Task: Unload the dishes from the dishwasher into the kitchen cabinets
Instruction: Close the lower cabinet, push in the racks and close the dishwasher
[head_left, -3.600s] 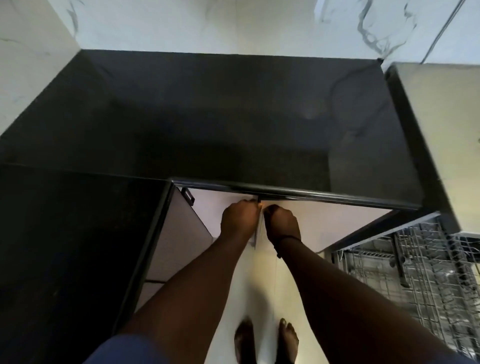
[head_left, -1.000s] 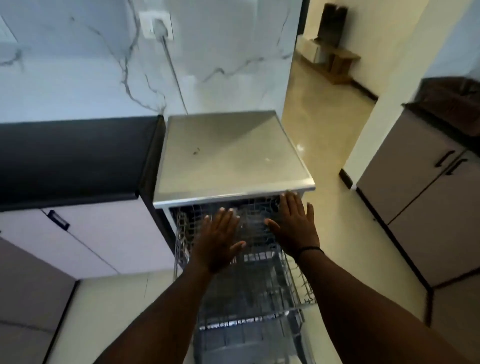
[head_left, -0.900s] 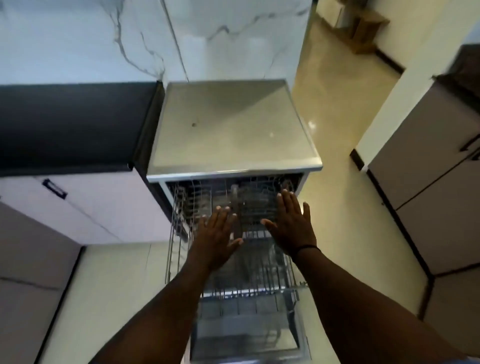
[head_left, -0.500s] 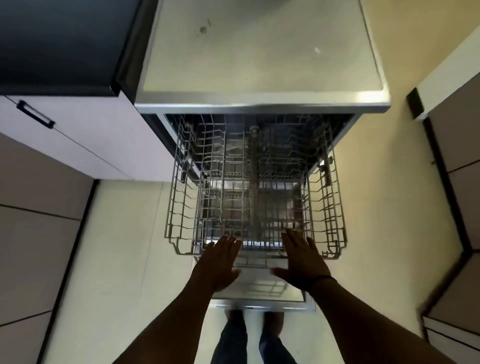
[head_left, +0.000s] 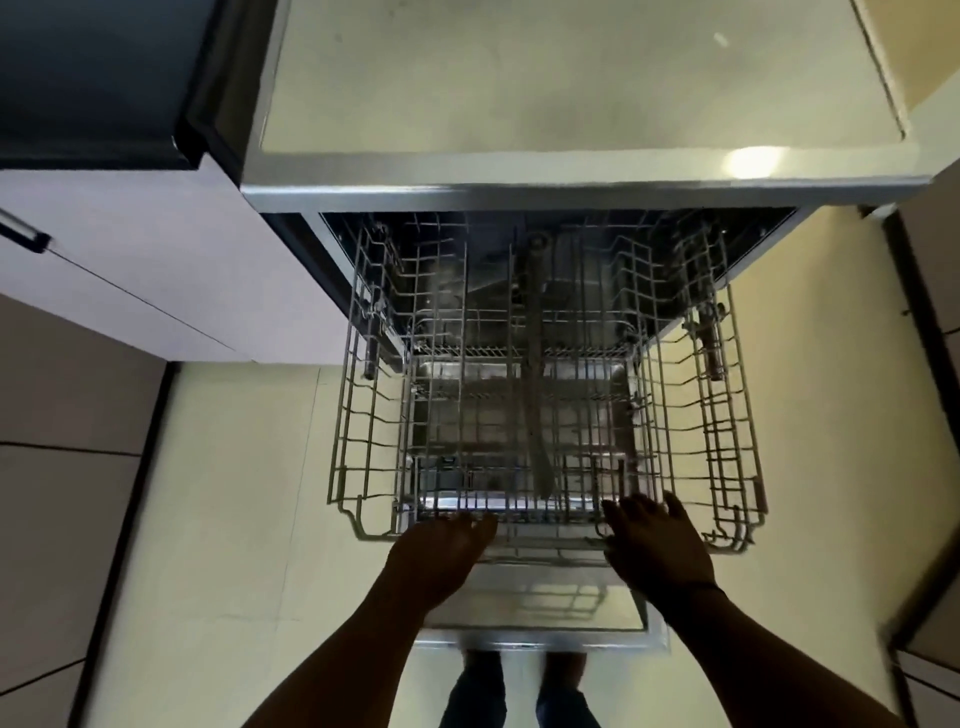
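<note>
Since half a second ago, both hands sit a touch nearer the front rail of the pulled-out rack, and the view has dropped lower over it; a second ago they hovered deeper over the basket.

Fingers of the left hand (head_left: 441, 558) lie fairly straight and together, tips at or just over the near rim of the upper rack (head_left: 550, 395), holding nothing. Fingers of the right hand (head_left: 657, 548) are spread and straight, tips at that rim further right, also holding nothing. Whether either hand presses the wire or only hovers over it, I cannot tell.

No dishes show in the upper rack: only bare wire tines and a long grey spray arm (head_left: 535, 374) beneath its middle. Through the mesh the lower rack (head_left: 519, 415) looks bare as well, though it is dim down there. The open dishwasher door (head_left: 540, 608) lies flat below the hands.

My judgement: the rack is stiff coated wire, light when unloaded, and rolls on side rails, so the near front rail is the place to hold, both hands level so it does not skew.

Beyond, the dishwasher top (head_left: 571, 78) is a pale surface; a cabinet with a dark handle (head_left: 23, 234) stands left. No brand, label or writing can be read.
</note>
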